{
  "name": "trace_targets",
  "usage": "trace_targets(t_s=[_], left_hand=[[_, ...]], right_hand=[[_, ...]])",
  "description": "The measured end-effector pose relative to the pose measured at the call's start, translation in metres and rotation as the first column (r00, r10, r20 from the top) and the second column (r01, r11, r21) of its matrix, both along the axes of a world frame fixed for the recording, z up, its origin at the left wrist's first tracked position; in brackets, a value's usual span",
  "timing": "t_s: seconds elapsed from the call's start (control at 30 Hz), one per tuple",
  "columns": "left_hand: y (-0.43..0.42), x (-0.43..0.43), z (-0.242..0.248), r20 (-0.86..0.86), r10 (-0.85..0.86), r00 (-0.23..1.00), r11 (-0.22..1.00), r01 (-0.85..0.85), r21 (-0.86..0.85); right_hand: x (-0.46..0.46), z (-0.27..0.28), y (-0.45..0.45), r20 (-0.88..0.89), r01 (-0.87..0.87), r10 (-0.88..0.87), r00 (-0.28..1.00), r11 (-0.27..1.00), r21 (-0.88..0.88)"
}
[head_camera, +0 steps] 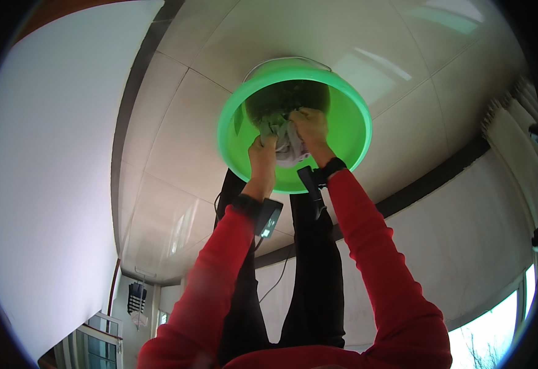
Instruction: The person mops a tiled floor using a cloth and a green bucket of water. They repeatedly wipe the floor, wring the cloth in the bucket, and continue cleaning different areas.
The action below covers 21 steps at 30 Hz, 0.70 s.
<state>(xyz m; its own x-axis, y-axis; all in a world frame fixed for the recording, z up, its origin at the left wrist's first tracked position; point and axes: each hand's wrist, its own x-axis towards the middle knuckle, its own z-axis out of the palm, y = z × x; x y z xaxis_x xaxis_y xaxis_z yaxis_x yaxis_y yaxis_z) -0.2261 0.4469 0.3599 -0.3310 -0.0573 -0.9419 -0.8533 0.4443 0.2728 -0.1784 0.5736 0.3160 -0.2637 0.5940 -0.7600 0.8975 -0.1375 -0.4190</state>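
Observation:
A bright green plastic bucket (361,124) with a thin wire handle stands on the tiled floor in front of my legs. Inside it, my left hand (263,154) grips one side of a wet, light grey cloth (289,145), fingers closed on the fabric. On the cloth's other side, my right hand (309,125) holds a bunched part of it. Dark water (292,94) lies deeper in the bucket, beyond the cloth. Each wrist carries a black strap with a small device.
Pale glossy floor tiles (181,115) surround the bucket. A white wall (52,138) rises at the left; a light curtain (511,133) hangs at the right. Striped clothing (136,297) hangs at the lower left. A thin cable (278,279) shows between my legs.

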Motion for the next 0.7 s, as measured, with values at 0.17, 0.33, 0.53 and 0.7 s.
trace_targets(t_s=[0.17,0.33,0.53,0.7], left_hand=[[-0.012,-0.008,0.014,-0.157,0.107,0.982,0.994,-0.109,-0.004],[-0.013,-0.012,-0.010,-0.146,0.265,0.953,0.964,-0.264,0.028],[-0.005,-0.006,-0.032,-0.002,0.232,0.973,0.973,-0.232,-0.017],[-0.007,-0.002,-0.025,0.186,0.201,0.962,0.969,-0.223,0.110]], right_hand=[[0.032,0.008,0.010,0.024,-0.267,0.268,0.963,0.937,0.226],[0.028,-0.023,0.009,-0.021,-0.292,0.328,0.944,0.865,0.408],[0.002,-0.102,-0.006,0.208,-0.747,0.757,0.619,0.487,0.453],[-0.006,-0.106,0.009,0.244,-0.819,0.826,0.507,0.374,0.435]])
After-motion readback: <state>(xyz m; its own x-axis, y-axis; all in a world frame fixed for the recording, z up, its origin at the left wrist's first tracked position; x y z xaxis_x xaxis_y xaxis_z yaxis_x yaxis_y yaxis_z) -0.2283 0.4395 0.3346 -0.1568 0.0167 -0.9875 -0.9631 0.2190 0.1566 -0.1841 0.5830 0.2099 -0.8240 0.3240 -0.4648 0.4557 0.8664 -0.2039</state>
